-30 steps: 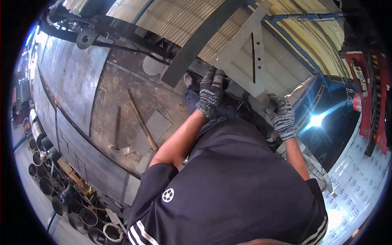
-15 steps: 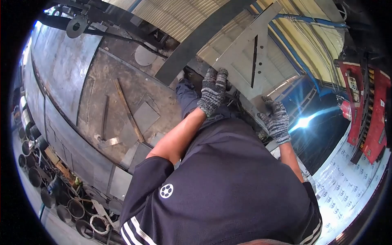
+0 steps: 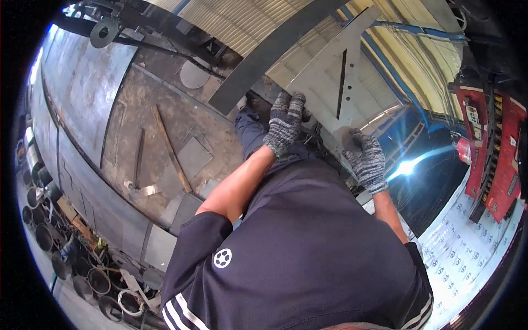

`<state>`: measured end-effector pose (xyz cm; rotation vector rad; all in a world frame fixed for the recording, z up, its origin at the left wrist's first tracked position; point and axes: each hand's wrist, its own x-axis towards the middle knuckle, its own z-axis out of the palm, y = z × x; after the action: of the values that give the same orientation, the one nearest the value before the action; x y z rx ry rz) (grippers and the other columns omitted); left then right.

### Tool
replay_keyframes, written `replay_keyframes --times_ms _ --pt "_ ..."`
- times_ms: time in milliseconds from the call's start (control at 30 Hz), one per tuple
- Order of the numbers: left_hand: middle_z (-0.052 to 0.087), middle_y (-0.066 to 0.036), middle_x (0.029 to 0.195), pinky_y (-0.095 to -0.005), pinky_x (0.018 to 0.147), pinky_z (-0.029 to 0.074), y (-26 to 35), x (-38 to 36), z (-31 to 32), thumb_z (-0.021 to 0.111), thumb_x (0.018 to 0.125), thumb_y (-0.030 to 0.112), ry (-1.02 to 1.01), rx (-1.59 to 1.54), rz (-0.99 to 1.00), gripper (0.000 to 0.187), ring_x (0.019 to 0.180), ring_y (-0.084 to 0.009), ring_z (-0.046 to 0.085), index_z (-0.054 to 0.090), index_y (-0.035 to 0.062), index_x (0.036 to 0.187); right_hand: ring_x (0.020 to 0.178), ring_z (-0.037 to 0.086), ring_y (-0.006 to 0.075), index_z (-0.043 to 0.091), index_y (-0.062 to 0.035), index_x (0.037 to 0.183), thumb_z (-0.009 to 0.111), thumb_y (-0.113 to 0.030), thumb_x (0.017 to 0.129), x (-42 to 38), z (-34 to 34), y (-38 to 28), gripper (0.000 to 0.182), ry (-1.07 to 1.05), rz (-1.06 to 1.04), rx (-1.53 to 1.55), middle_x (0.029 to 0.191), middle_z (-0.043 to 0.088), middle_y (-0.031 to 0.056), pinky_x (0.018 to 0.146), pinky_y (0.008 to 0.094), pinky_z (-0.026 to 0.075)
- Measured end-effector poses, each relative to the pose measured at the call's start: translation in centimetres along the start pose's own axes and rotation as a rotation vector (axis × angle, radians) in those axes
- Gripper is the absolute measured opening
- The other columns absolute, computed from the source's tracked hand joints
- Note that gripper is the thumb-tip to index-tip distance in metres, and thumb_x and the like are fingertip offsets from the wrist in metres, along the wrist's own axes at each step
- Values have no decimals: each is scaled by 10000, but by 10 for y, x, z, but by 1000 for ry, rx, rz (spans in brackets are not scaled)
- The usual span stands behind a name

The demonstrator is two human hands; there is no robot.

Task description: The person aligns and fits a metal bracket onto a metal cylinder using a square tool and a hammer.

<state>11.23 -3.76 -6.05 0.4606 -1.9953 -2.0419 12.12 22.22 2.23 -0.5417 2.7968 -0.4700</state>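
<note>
A flat grey metal plate with a long narrow slot and several small holes lies in front of me. My left hand, in a black-and-white knit glove, has its fingers bent over the plate's near left edge. At the lower right corner, my right hand in a matching glove grips the edge with thumb and fingers. Undersides of both grips are hidden. A dark, long metal strip runs past the plate on the left. Around the plate is a shiny surface that mirrors a ribbed roof.
A wooden stick, a thin metal bar and a square metal piece lie on the left floor. Large sheets and several pipe ends are further left. Red machine parts stand at right, beside a bright glare.
The view shifts very slightly. My right hand moves a little up and left along the plate's edge; my left hand stays nearly in place.
</note>
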Motion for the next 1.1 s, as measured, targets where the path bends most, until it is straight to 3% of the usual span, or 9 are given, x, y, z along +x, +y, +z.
replay_keyframes --times_ms 33,100,267,300,367,533,833,1033,1100 --pt "616 -52 711 -328 568 482 0 2 -1 618 1002 282 -16 37 24 262 619 -136 598 618 40 901 1076 637 301 646 -56 1247 812 -170 765 -2 1 1 523 21 -10 22 1173 669 136 970 399 507" --pt "638 -72 765 -327 584 490 14 4 -1 622 999 252 -31 -141 -406 237 635 -146 607 638 33 912 1059 645 300 662 -60 1232 819 -180 762 0 1 0 510 56 -13 50 1155 677 138 951 402 515" --pt "659 -62 811 -314 637 504 -11 3 -1 642 986 240 -43 -268 -445 225 715 -146 624 671 18 1009 1059 647 298 667 -67 1228 827 -204 758 -2 -3 -2 515 25 57 17 1161 679 134 958 401 511" --pt "667 -63 824 -319 667 507 -19 2 -4 646 984 242 -11 211 29 239 745 -151 627 675 10 1032 1063 644 300 667 -69 1228 828 -209 752 -1 -5 -5 522 30 36 2 1161 680 129 964 404 506" --pt "674 -65 837 -323 697 511 -25 2 -3 650 982 245 35 686 509 255 776 -155 630 680 2 1055 1067 640 301 667 -71 1229 830 -214 747 1 -6 -8 528 35 5 -17 1161 681 124 970 407 500" --pt "714 -129 913 -358 759 510 -20 5 6 654 972 243 -10 -175 -403 277 830 -201 640 684 -16 1064 1099 620 310 664 -70 1231 835 -225 726 -1 -4 -4 555 5 34 -68 1181 678 123 994 411 482" --pt "708 -154 900 -373 759 507 -30 4 9 640 973 238 -1 -302 -350 267 843 -246 655 682 -24 996 1129 609 352 660 -86 1261 786 -249 769 -3 -1 1 533 5 20 -15 1234 672 137 1016 445 464" --pt "703 -126 882 -365 745 503 -29 7 5 638 980 257 -39 -24 -282 289 829 -220 642 687 -28 980 1115 612 309 659 -76 1259 832 -241 733 -4 -3 -5 578 1 44 -59 1185 680 118 1021 415 459" --pt "694 -110 857 -364 732 499 -23 6 7 644 979 269 -2 -244 -297 301 805 -196 628 685 -30 984 1119 611 308 660 -84 1261 828 -241 739 -5 0 -4 570 17 44 -57 1187 681 112 1021 415 459"
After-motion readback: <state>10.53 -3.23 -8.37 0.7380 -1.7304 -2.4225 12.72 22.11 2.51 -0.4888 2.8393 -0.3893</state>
